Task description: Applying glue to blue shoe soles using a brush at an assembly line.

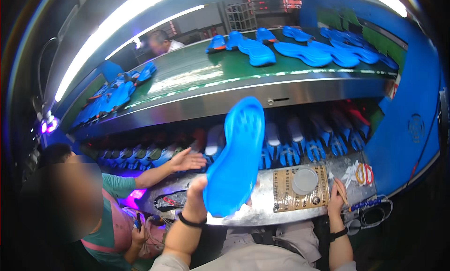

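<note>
A bright blue shoe sole (236, 158) stands tilted upright above the near bench edge, its inner face toward me. My left hand (197, 198) is closed round its lower end, with the thumb at the left edge and fingertips showing past the right edge. At the right end of the bench, my right hand (335, 198) is closed on a thin tan wooden stick (342, 190); its working end cannot be made out. Between the hands, a round whitish dish (304, 181) sits on a brown printed cardboard sheet (283, 196).
A green conveyor belt (183, 85) carries several blue soles (302, 53). Shoes (297, 151) line the lower shelf. Red and yellow bands (365, 174) and white scraps (349, 173) lie on the metal bench (262, 210). A co-worker (117, 200) stands left, one hand reaching over the bench.
</note>
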The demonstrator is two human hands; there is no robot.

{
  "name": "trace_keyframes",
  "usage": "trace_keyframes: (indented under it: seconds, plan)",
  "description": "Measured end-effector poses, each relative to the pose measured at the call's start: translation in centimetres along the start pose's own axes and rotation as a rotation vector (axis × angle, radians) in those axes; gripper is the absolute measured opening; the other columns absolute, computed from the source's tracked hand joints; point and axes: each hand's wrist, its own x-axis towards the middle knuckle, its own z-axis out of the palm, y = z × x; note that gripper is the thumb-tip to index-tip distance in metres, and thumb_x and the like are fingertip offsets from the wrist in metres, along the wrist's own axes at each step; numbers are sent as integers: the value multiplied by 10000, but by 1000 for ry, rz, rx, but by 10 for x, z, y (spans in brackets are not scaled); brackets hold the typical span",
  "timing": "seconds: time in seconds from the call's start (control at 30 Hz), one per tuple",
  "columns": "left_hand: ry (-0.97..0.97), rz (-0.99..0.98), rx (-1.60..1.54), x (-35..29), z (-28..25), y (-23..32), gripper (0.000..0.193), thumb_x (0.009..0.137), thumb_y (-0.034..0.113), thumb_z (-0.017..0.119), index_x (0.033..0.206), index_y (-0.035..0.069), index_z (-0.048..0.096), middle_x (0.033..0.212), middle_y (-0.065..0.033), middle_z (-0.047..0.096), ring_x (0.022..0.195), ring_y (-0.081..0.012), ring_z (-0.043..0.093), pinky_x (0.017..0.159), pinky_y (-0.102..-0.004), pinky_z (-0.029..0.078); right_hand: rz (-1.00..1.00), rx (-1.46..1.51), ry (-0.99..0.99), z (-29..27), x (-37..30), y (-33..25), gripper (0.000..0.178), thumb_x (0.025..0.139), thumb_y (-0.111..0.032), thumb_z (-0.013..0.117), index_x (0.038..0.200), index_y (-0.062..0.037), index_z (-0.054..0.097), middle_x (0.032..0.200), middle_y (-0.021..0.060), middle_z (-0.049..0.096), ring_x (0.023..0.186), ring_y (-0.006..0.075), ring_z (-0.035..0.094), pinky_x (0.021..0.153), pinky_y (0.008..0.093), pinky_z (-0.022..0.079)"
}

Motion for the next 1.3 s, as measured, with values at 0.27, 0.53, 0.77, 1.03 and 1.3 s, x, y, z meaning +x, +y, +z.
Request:
trace_keyframes:
  seconds: [0.27,0.53,0.77,1.03,1.3]
  plan:
    - [185,364,-298,171,-39,193,758,1058,401,494,1574,-12,122,1506,-424,285,1291,-579,471,1088,-535,458,-31,-47,23,1,-1,-8,253,955,-32,552,1167,35,671,1115,174,687,1048,307,650,940,394,493]
    - [834,568,484,89,-211,303,521,920,211,673,1315,-59,464,1225,-326,589,967,-440,677,760,-491,607,-14,-3,16,-1,2,-16,224,943,-37,568,1120,37,684,1039,178,686,985,329,657,879,398,508]
    - [1155,356,475,17,-255,355,476,982,214,604,1309,-89,438,1049,-302,642,791,-349,686,655,-413,595,-47,-19,19,0,3,-20,213,942,-52,579,1103,37,688,995,183,690,949,340,665,858,401,512]
    - [1197,511,947,1,-268,342,328,930,266,704,1029,-40,637,772,-228,684,600,-329,674,565,-384,557,-67,13,36,1,1,-11,204,951,-68,592,1097,38,686,1000,178,697,950,307,669,852,375,514]
    - [1500,1218,1885,-43,-177,256,271,931,268,711,1009,18,642,866,-173,679,697,-311,668,635,-417,537,201,379,-7,-1,9,-18,198,1018,-120,572,1160,-8,653,1011,34,658,917,107,603,816,248,482]
